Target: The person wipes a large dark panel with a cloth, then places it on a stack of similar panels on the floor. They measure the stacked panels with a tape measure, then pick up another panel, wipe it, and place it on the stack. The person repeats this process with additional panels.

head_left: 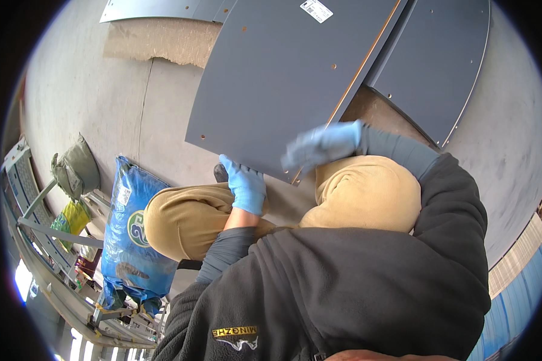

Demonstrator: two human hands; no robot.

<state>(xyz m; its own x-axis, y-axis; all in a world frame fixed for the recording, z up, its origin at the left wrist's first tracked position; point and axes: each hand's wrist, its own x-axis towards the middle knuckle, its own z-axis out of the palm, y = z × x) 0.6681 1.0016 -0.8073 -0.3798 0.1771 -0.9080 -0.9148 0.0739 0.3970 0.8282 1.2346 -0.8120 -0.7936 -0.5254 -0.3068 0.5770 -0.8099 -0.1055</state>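
A large dark grey panel [271, 78] with small holes and a white label [316, 11] lies in front of my knees. Its right edge shows an orange-brown strip. My left hand [247, 189], in a light blue glove, is closed at the panel's near edge, thumb upward along it; part of its fingers is hidden. Over the near right corner, my right hand [322, 146], gloved alike, is smeared by motion. Whether it touches the panel or holds anything cannot be made out.
Another dark grey panel [433, 66] lies to the right, and a lighter one [162, 11] at the far left, beside torn brown cardboard [162, 39]. A blue plastic sack [135, 234] stands by my left knee. Farther left are a metal frame [60, 234] and a grey-green bag [78, 168].
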